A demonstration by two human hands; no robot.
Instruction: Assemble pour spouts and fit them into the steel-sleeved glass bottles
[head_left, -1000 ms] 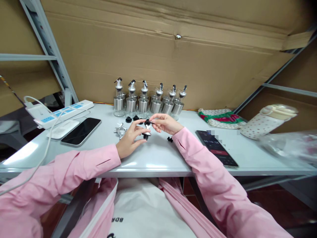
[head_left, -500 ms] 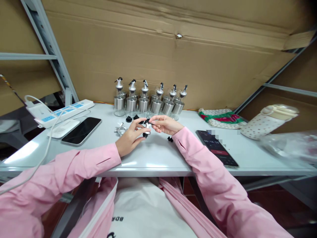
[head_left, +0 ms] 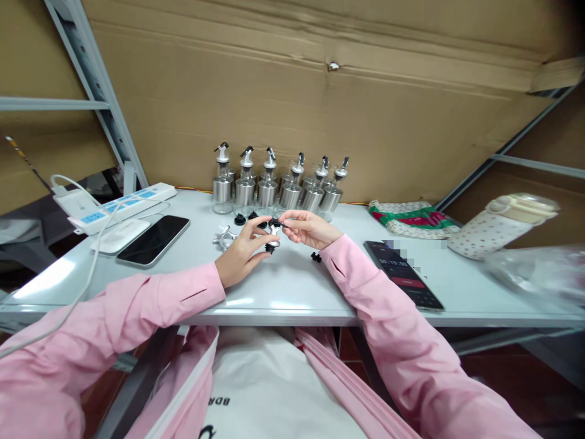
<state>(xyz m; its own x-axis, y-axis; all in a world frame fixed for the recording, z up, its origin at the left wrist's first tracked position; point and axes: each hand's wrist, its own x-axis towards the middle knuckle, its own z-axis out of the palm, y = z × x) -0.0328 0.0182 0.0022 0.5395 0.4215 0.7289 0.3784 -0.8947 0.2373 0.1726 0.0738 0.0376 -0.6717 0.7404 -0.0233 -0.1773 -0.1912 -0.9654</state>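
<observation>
Between both hands is a pourer spout (head_left: 273, 238), white-silver with a black ribbed stopper at its lower end and a black flap lever (head_left: 275, 222) at its top. My left hand (head_left: 244, 253) grips the spout's body from the left, closed round it. From the right, the fingertips of my right hand (head_left: 308, 228) pinch the black lever at the top. Silver spout parts (head_left: 223, 238) lie on the table just left of my left hand. Black stoppers (head_left: 240, 219) sit behind it, partly hidden by the fingers. Small black pieces (head_left: 316, 257) rest below my right wrist.
Several glass-and-steel oil bottles (head_left: 290, 195) with spouts stand in rows at the back. On the left are a phone (head_left: 155, 241), a white charger and a power strip (head_left: 123, 207). On the right are a phone timer (head_left: 404, 274), patterned cloth, a dotted tumbler (head_left: 493, 228) and plastic bag.
Both hands keep hold of the spout and its lever with hardly any movement. The whole view has shifted slightly, so everything sits a little further right.
</observation>
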